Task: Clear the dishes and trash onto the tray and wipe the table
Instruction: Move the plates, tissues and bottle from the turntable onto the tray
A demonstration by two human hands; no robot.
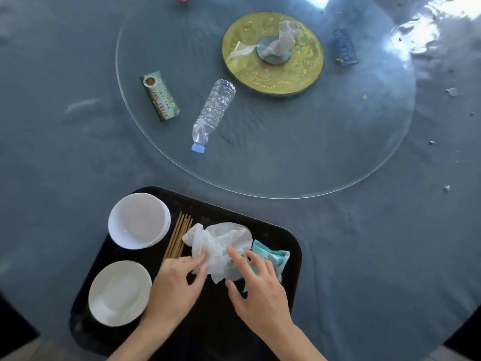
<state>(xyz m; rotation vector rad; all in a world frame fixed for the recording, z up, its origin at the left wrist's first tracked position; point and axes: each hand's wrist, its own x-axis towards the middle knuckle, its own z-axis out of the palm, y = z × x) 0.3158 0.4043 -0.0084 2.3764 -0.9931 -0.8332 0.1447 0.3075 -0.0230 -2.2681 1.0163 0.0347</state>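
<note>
Low in the frame, the left hand [173, 284] and right hand [257, 290] touch crumpled plastic [221, 246] on the black tray [291, 259]. A bottle [212, 113] lies at centre.

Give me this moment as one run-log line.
stage: loading tray | left hand, right hand: on crumpled plastic wrap | still on turntable: bottle, green box, blue pack | wiping: not started

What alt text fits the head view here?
Both hands, left hand and right hand, press crumpled plastic wrap onto a black tray holding bowls, a plate and chopsticks; an empty bottle lies on the glass turntable beyond.
</note>
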